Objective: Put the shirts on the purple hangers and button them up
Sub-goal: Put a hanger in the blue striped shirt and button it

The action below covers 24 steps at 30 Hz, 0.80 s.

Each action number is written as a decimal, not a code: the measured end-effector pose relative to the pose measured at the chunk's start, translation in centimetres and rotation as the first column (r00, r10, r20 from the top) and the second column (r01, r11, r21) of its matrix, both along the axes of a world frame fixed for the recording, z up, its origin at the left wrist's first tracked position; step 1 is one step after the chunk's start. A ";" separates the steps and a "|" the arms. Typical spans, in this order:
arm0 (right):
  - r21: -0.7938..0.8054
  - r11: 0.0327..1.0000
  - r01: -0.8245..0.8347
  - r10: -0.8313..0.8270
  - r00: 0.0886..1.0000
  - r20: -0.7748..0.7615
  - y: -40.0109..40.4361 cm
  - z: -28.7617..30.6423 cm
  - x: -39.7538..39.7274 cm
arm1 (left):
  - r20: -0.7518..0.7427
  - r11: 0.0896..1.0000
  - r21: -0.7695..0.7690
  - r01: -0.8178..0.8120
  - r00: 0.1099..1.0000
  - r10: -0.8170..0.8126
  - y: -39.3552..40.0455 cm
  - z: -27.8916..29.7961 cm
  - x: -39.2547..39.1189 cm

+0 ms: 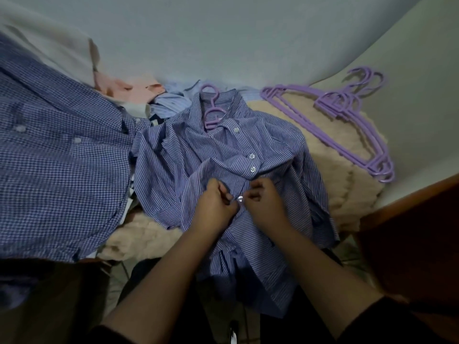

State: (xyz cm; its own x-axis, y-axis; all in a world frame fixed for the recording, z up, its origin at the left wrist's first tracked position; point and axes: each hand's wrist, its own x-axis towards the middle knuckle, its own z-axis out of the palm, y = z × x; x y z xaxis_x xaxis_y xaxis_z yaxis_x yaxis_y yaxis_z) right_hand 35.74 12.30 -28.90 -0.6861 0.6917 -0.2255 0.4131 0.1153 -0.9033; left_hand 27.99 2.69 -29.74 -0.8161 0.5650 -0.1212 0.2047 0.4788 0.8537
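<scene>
A blue striped shirt [223, 150] lies on a fuzzy beige blanket [323, 135], with a purple hanger [212, 112] showing at its collar. Three upper buttons look fastened. My left hand [216, 207] pinches the shirt's placket at its middle. My right hand [264, 202] pinches the opposite edge, and a clear button [240, 199] sits between the two hands. A stack of several spare purple hangers [347, 115] rests on the blanket at the right.
A blue checked shirt [62, 157] is spread out at the left. Behind it lie pink [124, 89], pale blue [171, 100] and white clothes in a pile. A dark wooden edge [409, 219] stands at the right, and a pale wall is behind.
</scene>
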 end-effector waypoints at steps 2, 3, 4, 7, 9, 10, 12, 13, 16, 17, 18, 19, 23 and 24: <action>0.018 1.000 0.025 -0.026 1.000 0.015 -0.1 -0.2 -0.2 | 0.027 0.998 0.012 -0.061 0.998 0.061 -0.1 -0.2 -0.2; 0.036 0.999 0.025 -0.026 0.999 0.026 -0.2 -0.3 -0.3 | 0.075 0.995 0.038 -0.090 0.993 0.087 -0.2 -0.3 -0.4; 0.047 0.999 0.022 -0.023 0.999 0.036 -0.3 -0.3 -0.5 | 0.145 0.990 0.077 -0.116 0.984 0.104 -0.4 -0.5 -0.5; 0.050 0.998 0.028 -0.032 0.997 0.068 -0.4 -0.4 -0.9 | 0.326 0.972 0.164 -0.167 0.939 0.106 -1.0 -0.6 -0.9; 0.051 0.998 0.041 -0.046 0.995 0.087 -0.4 -0.2 -1.2 | 0.404 0.963 0.205 -0.175 0.911 0.079 -1.2 -0.7 -1.3; 0.036 0.998 0.052 -0.055 0.994 0.090 -0.4 -0.1 -1.3 | 0.438 0.958 0.225 -0.176 0.897 0.062 -1.3 -0.8 -1.4; -0.054 0.994 0.094 -0.091 0.994 0.069 -0.3 0.3 -1.5 | 0.506 0.948 0.263 -0.181 0.862 0.024 -1.4 -1.2 -1.6; -0.116 0.986 0.117 -0.111 0.992 0.054 -0.2 0.4 -1.5 | 0.531 0.943 0.276 -0.187 0.847 0.013 -1.4 -1.4 -1.6; -0.253 0.958 0.135 -0.135 0.991 0.015 0.0 0.5 -1.4 | 0.552 0.940 0.284 -0.190 0.834 0.003 -1.5 -1.7 -1.5; -0.274 0.953 0.132 -0.137 0.991 0.003 0.0 0.5 -1.3 | 0.553 0.940 0.285 -0.186 0.833 -0.003 -1.4 -1.7 -1.5; -0.288 0.948 0.132 -0.141 0.990 -0.010 0.0 0.5 -1.3 | 0.554 0.940 0.286 -0.185 0.833 -0.004 -1.4 -1.7 -1.5; -0.295 0.946 0.133 -0.145 0.989 -0.018 -0.1 0.5 -1.2 | 0.554 0.940 0.284 -0.188 0.832 -0.001 -1.4 -1.7 -1.5; -0.265 0.952 0.153 -0.164 0.986 -0.020 -0.3 -0.1 -1.3 | 0.563 0.935 0.284 -0.213 0.826 0.017 -1.5 -1.9 -1.4; -0.263 0.952 0.159 -0.171 0.985 -0.025 -0.4 -0.3 -1.2 | 0.569 0.934 0.287 -0.214 0.822 0.013 -1.5 -1.9 -1.3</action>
State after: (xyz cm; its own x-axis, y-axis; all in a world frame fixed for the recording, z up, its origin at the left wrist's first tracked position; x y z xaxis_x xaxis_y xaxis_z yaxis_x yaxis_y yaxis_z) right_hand 34.50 11.93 -29.16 -0.5817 0.7181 -0.3820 0.3628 -0.1914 -0.9120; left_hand 26.67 1.23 -31.67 -0.7281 0.5601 -0.3952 -0.3842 0.1440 0.9119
